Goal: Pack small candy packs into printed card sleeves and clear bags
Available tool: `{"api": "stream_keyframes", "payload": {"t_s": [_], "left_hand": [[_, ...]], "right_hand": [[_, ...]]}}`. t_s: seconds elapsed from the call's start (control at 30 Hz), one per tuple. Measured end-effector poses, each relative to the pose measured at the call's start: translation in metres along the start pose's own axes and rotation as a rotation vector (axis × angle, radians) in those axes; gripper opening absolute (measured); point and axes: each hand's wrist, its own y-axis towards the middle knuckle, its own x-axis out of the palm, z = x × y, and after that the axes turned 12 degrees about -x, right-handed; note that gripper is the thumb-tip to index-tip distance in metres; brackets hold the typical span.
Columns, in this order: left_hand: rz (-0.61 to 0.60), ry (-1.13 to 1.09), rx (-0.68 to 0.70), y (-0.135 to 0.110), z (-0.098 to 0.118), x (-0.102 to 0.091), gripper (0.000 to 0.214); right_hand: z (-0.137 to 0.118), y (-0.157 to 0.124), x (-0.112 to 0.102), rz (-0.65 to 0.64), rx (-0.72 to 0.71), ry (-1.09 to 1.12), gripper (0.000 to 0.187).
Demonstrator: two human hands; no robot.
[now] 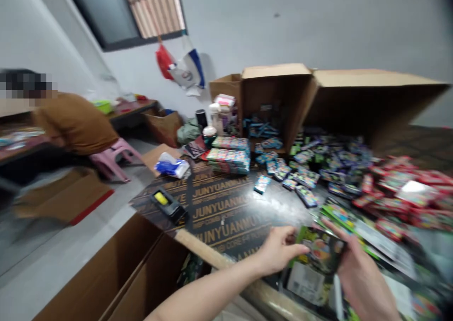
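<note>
Low in the head view, my left hand (279,250) and my right hand (357,274) both grip a small stack of green card packs (320,252) above the near edge of the dark table (226,212). Each hand's fingers curl round one side of the stack. Under it lies a flat pack with a white label (306,283). A heap of blue, green and red packs (339,170) spreads over the table beyond my hands, blurred by motion.
Two open cardboard boxes (279,99) lie on their sides at the back. Stacked packs (230,156), bottles (214,116) and a tape dispenser (166,203) sit at the left. A box (120,274) stands below the table. A person in brown (74,123) sits at far left.
</note>
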Motion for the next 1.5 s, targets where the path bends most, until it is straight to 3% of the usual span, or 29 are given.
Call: {"api": "stream_keyframes", "payload": {"t_s": [0.13,0.23,0.37,0.47,0.63,0.73,0.8,0.9,1.0,1.07,1.17,1.33,1.5], "left_hand": [[0.003,-0.268,-0.092,-0.007,0.002,0.009,0.042],[0.062,-0.437,-0.249,-0.01,0.01,0.009,0.04],[-0.015,-0.347,-0.229,-0.011,0.03,0.004,0.024],[0.004,-0.151,-0.091,-0.017,0.048,0.0,0.02],[0.093,0.377,0.406,-0.036,0.063,0.0,0.014],[0.108,0.543,0.567,-0.039,0.062,0.0,0.01],[0.112,0.584,0.515,-0.036,0.063,0.0,0.006],[0.12,0.551,0.323,-0.029,0.07,0.0,0.006],[0.07,0.461,0.187,-0.024,0.077,0.002,0.007],[0.057,0.444,0.181,-0.023,0.079,0.003,0.005],[0.099,0.537,0.32,-0.028,0.075,0.005,0.005],[0.11,0.837,0.692,-0.038,0.062,0.002,0.01],[0.086,0.862,0.762,-0.033,0.054,-0.002,0.008]], "right_hand": [[-0.03,0.008,0.019,0.186,0.137,0.166,0.024],[-0.045,0.009,0.026,0.18,0.153,0.259,0.015],[-0.052,0.008,0.022,0.131,0.131,0.284,0.011],[-0.05,0.007,0.012,0.082,0.057,0.113,0.017],[-0.046,0.003,-0.015,-0.092,-0.236,-0.296,0.016],[-0.045,0.0,-0.027,-0.243,-0.354,-0.421,0.021],[-0.048,-0.001,-0.029,-0.277,-0.377,-0.469,0.023],[-0.058,0.0,-0.026,-0.268,-0.386,-0.53,0.021],[-0.072,0.006,-0.019,-0.316,-0.27,-0.504,0.016],[-0.078,0.01,-0.015,-0.352,-0.156,-0.426,0.018],[-0.083,0.015,-0.013,-0.35,-0.115,-0.383,0.019],[-0.072,0.005,-0.018,-0.318,-0.365,-0.539,0.016],[-0.051,-0.013,-0.026,-0.246,-0.826,-0.665,0.037]]}}
